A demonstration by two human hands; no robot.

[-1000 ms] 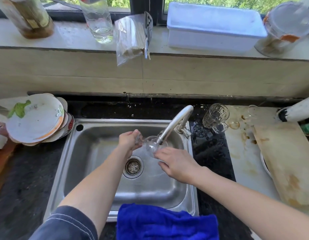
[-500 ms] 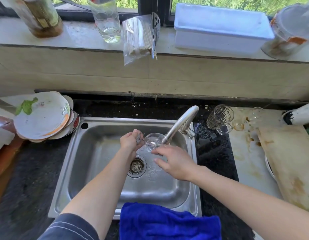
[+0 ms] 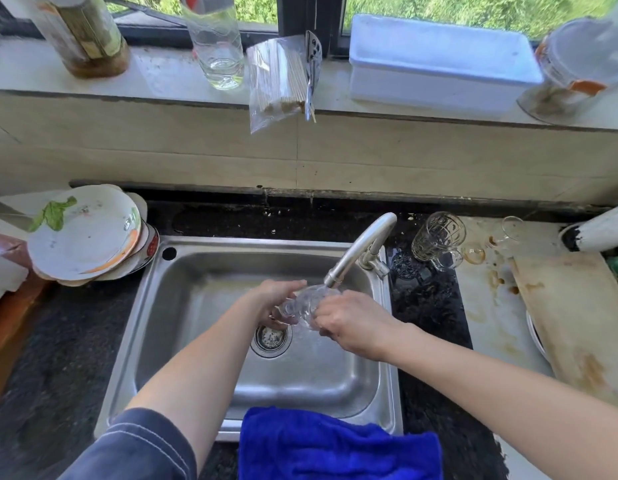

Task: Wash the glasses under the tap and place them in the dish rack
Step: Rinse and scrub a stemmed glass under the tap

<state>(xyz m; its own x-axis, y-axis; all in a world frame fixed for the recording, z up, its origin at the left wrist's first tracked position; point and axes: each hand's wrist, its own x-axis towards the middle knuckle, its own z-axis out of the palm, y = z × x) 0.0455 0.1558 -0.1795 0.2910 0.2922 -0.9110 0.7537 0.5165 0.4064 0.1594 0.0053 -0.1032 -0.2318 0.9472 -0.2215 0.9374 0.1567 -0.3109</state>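
Writing: only the label on the brown bottle (image 3: 82, 32), sill at 11 o'clock, and it's too blurred to read.

Vs 0.5 s ago: left hand (image 3: 276, 303) has gone from pinching one end to wrapping its fingers round the glass (image 3: 302, 303). Right hand (image 3: 352, 323) has come up from below and now grips the other end. Glass lies on its side between both hands, right under the tap (image 3: 359, 247) spout, over the sink (image 3: 196, 306), just at 12 o'clock of the drain (image 3: 270, 337). The hands hide most of the glass.

Around:
- stacked plates (image 3: 86, 233) at 9 o'clock of the sink
- patterned mug (image 3: 437, 237) and small glass (image 3: 511, 228) at 2 o'clock on the counter, well apart from the hands
- stained cutting board (image 3: 577, 323) at 3 o'clock
- blue cloth (image 3: 335, 448) draped over the sink's front rim at 6 o'clock
- sill at 12 o'clock: clear bottle (image 3: 217, 39), bag of skewers (image 3: 276, 81), white tub (image 3: 439, 60)
- jar (image 3: 577, 64) at 1 o'clock
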